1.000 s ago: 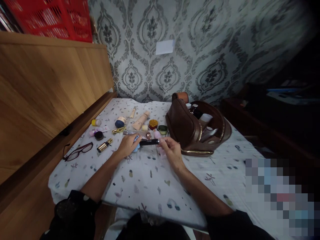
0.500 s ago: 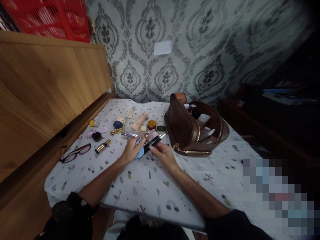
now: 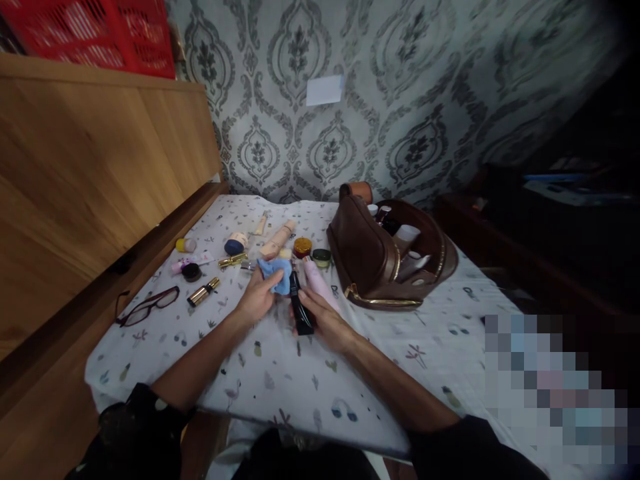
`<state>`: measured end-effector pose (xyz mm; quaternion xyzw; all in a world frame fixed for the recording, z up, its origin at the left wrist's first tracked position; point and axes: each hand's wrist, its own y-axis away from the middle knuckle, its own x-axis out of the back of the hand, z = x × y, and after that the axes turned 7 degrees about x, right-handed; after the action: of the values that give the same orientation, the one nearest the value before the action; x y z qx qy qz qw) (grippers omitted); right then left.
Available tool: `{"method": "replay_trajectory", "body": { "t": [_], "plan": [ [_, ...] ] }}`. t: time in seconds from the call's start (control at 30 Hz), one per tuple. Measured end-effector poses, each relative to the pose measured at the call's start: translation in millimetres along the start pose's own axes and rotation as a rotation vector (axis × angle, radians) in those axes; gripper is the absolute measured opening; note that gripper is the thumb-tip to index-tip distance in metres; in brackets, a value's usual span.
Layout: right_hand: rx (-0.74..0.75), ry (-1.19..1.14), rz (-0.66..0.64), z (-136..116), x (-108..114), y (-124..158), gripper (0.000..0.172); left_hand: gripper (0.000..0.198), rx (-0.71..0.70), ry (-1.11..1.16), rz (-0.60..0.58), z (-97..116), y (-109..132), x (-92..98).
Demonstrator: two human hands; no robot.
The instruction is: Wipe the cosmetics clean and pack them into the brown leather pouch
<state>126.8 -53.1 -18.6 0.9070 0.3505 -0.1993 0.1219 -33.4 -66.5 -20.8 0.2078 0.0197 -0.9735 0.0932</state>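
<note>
My left hand (image 3: 259, 297) is closed on a light blue cloth (image 3: 277, 272), bunched between thumb and fingers. A slim black cosmetic tube (image 3: 301, 308) is gripped in my right hand (image 3: 326, 318), its broad end tilted toward me. The tube's far end lies close against the cloth; whether they touch is hard to tell. Just beyond my right fingers lies a pink tube (image 3: 319, 279). Behind the cloth, a silvery clear item (image 3: 247, 265) is mostly hidden. A beige tube (image 3: 279, 240), an amber-lidded jar (image 3: 303, 247) and a dark green-lidded jar (image 3: 321, 257) lie farther back.
An open brown toiletry bag (image 3: 385, 260) stands right of my hands, filled with containers. Leftward are gold lipsticks (image 3: 204, 292), a small dark jar (image 3: 191, 271) and eyeglasses (image 3: 149, 308). A wooden cabinet (image 3: 115, 147) borders the cloth-covered table (image 3: 280, 380) at left.
The black tube has turned from pointing up and right to having its broad end toward me. My left hand has shifted slightly left with the cloth, uncovering the tube's body.
</note>
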Motion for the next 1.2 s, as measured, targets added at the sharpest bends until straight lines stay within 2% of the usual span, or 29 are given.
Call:
{"method": "replay_trajectory", "body": {
  "t": [0.07, 0.13, 0.2, 0.3, 0.43, 0.53, 0.63, 0.77, 0.9, 1.0, 1.07, 1.2],
  "plan": [
    [-0.042, -0.04, -0.032, -2.7, 1.1, 0.7, 0.044, 0.053, 0.045, 0.012, -0.089, 4.9, 1.6, -0.2],
    [-0.061, -0.08, -0.064, -5.3, 3.7, 0.6, 0.042, 0.054, 0.087, -0.016, -0.122, 8.1, 2.2, 0.9],
    [-0.065, -0.09, -0.094, -7.3, 6.6, -0.1, 0.043, 0.055, 0.079, -0.075, -0.088, 9.0, 1.1, 3.3],
    [-0.054, -0.032, -0.106, -8.1, 9.2, -1.4, 0.049, 0.05, -0.013, -0.194, -0.011, 9.4, -1.3, 7.9],
    [0.07, 0.191, -0.043, -6.1, 10.2, -3.0, 0.046, 0.039, -0.129, -0.441, 0.01, 16.0, 0.5, 13.3],
    [0.198, 0.393, -0.023, -2.7, 12.1, -4.8, 0.04, 0.039, -0.172, -0.564, 0.005, 20.7, 3.5, 16.4],
    [0.319, 0.563, -0.003, 1.5, 15.3, -6.8, 0.039, 0.041, -0.135, -0.531, 0.023, 20.4, 3.4, 18.8],
    [0.419, 0.779, 0.058, 5.3, 19.1, -8.2, 0.05, 0.043, -0.117, -0.448, 0.057, 15.4, -1.4, 21.2],
    [0.459, 0.799, 0.152, 3.9, 19.9, -8.8, 0.032, 0.042, -0.098, -0.325, 0.107, 13.5, -5.6, 19.2],
    [0.474, 0.769, 0.184, 0.4, 19.7, -8.9, 0.024, 0.042, -0.082, -0.263, 0.101, 16.1, -5.9, 15.5],
    [0.439, 0.756, 0.161, -1.2, 19.5, -8.4, 0.028, 0.042, -0.084, -0.233, 0.076, 18.1, -5.4, 14.3],
    [0.215, 0.597, 0.106, -1.9, 17.4, -6.3, 0.054, 0.041, -0.096, -0.209, 0.05, 19.0, -4.8, 17.1]
  ]
}}
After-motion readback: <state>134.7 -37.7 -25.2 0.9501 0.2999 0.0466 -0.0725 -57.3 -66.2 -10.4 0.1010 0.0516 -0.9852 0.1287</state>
